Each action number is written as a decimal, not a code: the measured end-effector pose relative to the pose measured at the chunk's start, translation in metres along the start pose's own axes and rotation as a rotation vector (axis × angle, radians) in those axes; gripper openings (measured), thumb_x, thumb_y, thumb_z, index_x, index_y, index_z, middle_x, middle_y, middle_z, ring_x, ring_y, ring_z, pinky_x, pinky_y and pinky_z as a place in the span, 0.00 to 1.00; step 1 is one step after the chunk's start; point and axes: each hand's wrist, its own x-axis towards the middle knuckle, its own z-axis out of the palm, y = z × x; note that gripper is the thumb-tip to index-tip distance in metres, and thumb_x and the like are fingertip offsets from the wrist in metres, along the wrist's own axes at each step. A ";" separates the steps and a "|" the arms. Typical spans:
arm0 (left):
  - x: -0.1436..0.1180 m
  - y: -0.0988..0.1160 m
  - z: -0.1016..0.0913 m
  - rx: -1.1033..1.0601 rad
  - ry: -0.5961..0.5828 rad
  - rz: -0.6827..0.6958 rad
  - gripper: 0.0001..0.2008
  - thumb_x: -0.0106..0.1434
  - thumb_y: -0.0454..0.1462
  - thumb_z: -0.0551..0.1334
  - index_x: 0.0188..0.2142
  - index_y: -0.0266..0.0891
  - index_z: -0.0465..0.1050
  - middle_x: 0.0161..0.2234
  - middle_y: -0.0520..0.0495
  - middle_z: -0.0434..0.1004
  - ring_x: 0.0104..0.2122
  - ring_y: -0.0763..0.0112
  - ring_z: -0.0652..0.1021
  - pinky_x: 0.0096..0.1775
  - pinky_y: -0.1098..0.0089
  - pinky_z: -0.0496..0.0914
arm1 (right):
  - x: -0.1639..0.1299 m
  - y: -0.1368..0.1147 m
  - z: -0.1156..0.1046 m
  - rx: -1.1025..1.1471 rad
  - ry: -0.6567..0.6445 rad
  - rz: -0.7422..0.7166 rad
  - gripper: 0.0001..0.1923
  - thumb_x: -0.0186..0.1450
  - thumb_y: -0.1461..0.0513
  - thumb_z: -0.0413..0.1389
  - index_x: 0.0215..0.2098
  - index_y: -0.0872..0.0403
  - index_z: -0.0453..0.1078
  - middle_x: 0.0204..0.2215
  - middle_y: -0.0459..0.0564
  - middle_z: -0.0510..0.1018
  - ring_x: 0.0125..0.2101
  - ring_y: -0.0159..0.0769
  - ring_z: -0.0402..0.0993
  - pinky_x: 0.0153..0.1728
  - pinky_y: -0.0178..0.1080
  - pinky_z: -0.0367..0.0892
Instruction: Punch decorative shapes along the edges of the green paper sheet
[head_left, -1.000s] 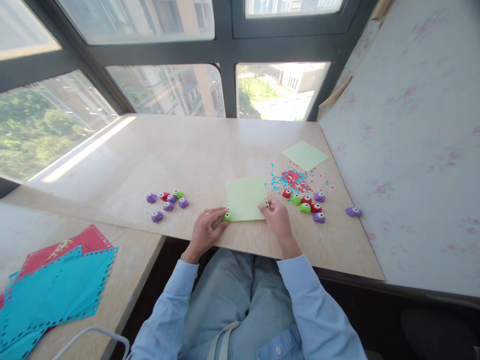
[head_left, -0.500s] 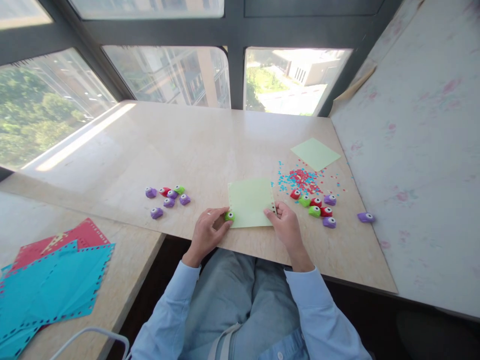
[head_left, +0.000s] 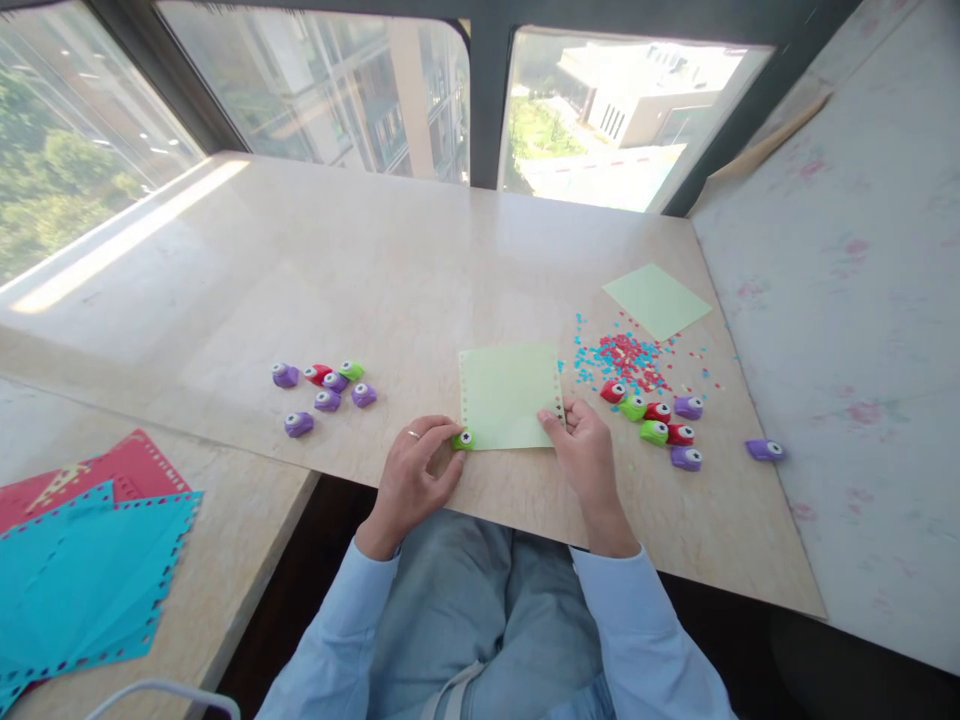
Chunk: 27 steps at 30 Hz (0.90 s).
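A light green paper square lies on the beige table in front of me, with small holes punched along its left and right edges. My left hand grips a small green punch set at the paper's near left corner. My right hand pinches the paper's near right corner and holds it down.
Several purple, red and green punches sit to the left, several more to the right, and one purple punch farther right. Red and blue confetti and a second green sheet lie beyond. Blue and red punched sheets lie at the left.
The view has tilted down and drawn closer to the table. Both hands keep their hold on the punch and the paper, with almost no shift.
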 end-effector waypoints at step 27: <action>0.001 -0.004 -0.006 -0.084 -0.035 -0.055 0.10 0.65 0.37 0.64 0.46 0.43 0.78 0.44 0.43 0.79 0.44 0.62 0.79 0.46 0.60 0.76 | -0.011 -0.005 -0.004 0.037 -0.001 0.037 0.16 0.62 0.51 0.61 0.43 0.51 0.71 0.35 0.50 0.82 0.36 0.43 0.79 0.37 0.43 0.74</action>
